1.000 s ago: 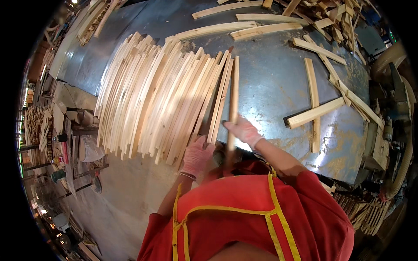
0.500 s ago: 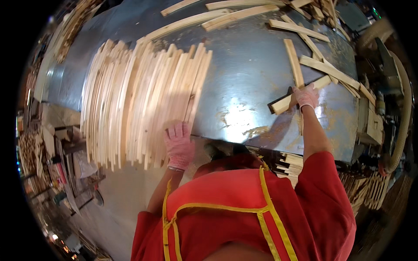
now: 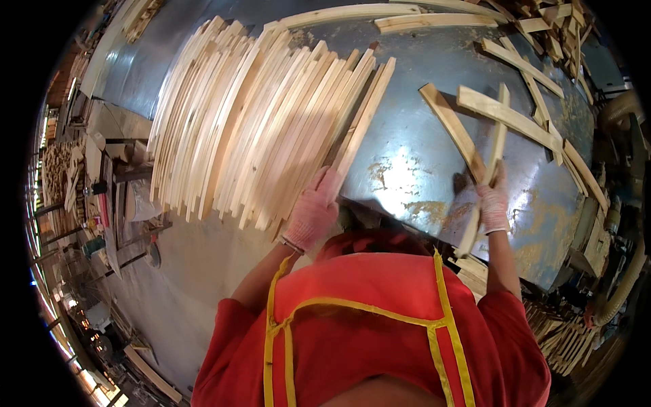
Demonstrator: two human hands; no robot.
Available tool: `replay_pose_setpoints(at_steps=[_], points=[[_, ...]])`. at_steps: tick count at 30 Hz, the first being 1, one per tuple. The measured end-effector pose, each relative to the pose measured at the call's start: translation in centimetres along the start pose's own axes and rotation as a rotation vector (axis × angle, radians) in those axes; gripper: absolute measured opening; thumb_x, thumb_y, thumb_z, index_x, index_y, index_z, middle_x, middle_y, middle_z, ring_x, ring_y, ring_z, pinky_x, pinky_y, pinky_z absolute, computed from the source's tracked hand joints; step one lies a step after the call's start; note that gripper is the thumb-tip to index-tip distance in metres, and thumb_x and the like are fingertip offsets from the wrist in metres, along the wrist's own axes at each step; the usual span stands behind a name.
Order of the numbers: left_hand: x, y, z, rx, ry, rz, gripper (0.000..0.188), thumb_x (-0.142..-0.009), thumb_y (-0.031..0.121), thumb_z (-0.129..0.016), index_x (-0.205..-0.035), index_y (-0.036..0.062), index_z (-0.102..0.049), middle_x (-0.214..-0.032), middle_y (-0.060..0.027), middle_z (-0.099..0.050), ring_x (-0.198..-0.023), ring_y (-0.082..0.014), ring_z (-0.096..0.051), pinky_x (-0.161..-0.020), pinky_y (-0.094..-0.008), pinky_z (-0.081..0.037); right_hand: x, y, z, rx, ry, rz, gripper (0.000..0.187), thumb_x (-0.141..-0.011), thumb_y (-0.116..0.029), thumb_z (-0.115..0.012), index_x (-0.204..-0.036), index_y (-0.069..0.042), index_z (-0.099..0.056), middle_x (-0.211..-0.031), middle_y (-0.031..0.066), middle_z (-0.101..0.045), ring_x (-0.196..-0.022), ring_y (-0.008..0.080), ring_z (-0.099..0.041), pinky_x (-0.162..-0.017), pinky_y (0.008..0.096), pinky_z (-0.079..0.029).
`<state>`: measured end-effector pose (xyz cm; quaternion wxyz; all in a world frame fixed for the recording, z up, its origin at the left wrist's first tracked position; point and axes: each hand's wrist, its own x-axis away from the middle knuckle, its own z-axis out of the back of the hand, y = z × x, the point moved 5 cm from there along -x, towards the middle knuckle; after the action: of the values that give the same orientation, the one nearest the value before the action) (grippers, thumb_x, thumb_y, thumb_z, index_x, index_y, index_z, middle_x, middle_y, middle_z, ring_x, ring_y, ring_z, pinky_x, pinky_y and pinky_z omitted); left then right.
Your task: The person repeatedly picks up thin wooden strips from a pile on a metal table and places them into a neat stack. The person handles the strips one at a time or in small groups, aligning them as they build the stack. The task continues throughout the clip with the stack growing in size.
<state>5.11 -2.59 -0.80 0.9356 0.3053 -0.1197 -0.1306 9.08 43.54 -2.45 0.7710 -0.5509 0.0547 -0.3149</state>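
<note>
A row of long pale wooden strips (image 3: 234, 129) lies side by side on the metal table. At its right end one strip (image 3: 369, 112) stands a little apart, with a dark gap beside it. My left hand (image 3: 313, 216), in a pinkish knit glove, rests at the near ends of these right-hand strips, fingers stretched out and touching them. My right hand (image 3: 494, 207), gloved alike, is closed around a single wooden strip (image 3: 500, 136) tilted steeply, its near end by the table's front edge. Another strip (image 3: 454, 132) lies just left of this hand, and a broader one (image 3: 508, 121) crosses behind.
Loose wooden strips (image 3: 536, 95) lie scattered at the right and along the far side. A heap of offcuts (image 3: 559, 34) fills the far right corner. Sawdust patches mark the metal table (image 3: 386, 149). A ribbed hose (image 3: 620, 285) hangs at the right; stacked wood lies below.
The view has shifted. My right hand has turned the held strip from slanting sideways to nearly upright in view. My left hand has moved onto the right end of the row, where a gap has opened.
</note>
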Motion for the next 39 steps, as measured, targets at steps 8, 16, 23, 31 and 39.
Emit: replay_pose_setpoints(at_steps=[8,16,23,31,39], points=[[0.8,0.2,-5.3,-0.064,0.059,-0.039,0.093,-0.087,0.029,-0.077,-0.164,0.0072,-0.029,-0.155,-0.0257,-0.050,-0.128,-0.0450,-0.061,-0.105,-0.0512,-0.053,7.6,-2.6,-20.5,-0.053,-0.561,-0.175,0.098,-0.087,-0.018,-0.074,-0.168,0.004,-0.023,-0.133,0.0256,-0.068,-0.113,0.0310,-0.068,-0.100,0.0371,-0.055],[1.9,-2.6,-4.2,0.365,-0.279,0.378,0.079,-0.085,0.045,-0.076,-0.153,0.0125,-0.052,-0.148,-0.0260,-0.057,-0.124,-0.0487,-0.064,-0.109,-0.0498,-0.052,8.0,-6.2,-25.6,0.202,-0.740,-0.229,0.084,-0.092,-0.020,-0.070,-0.164,0.001,-0.033,-0.107,0.0192,-0.074,-0.085,0.0223,-0.070,-0.076,0.0346,-0.060],[1.0,-0.9,-1.9,-0.071,-0.205,0.267,0.108,-0.082,0.051,-0.079,-0.163,-0.0022,-0.032,-0.153,-0.0284,-0.050,-0.139,-0.0426,-0.054,-0.114,-0.0476,-0.049,10.3,-8.5,-26.4,0.546,-0.915,-0.068,0.079,-0.090,-0.019,-0.068,-0.161,-0.001,-0.039,-0.118,0.0265,-0.073,-0.102,0.0335,-0.073,-0.093,0.0396,-0.060],[0.3,-2.0,-0.9,0.132,-0.218,0.293,0.099,-0.083,0.038,-0.076,-0.162,-0.0008,-0.032,-0.142,-0.0325,-0.058,-0.128,-0.0468,-0.061,-0.108,-0.0492,-0.052,-6.3,-13.1,-17.0,1.422,-0.150,0.536,0.079,-0.090,-0.036,-0.074,-0.161,-0.018,-0.046,-0.151,0.0158,-0.061,-0.144,0.0309,-0.055,-0.116,0.0421,-0.046],[2.4,-5.0,10.0,-0.145,0.014,0.213,0.075,-0.086,0.027,-0.073,-0.151,0.0021,-0.046,-0.125,-0.0260,-0.069,-0.109,-0.0441,-0.070,-0.099,-0.0528,-0.054,-2.5,-17.9,-17.2,1.125,-0.401,0.356,0.072,-0.102,-0.051,-0.059,-0.161,-0.012,-0.045,-0.139,0.0212,-0.068,-0.126,0.0422,-0.065,-0.106,0.0491,-0.052]])
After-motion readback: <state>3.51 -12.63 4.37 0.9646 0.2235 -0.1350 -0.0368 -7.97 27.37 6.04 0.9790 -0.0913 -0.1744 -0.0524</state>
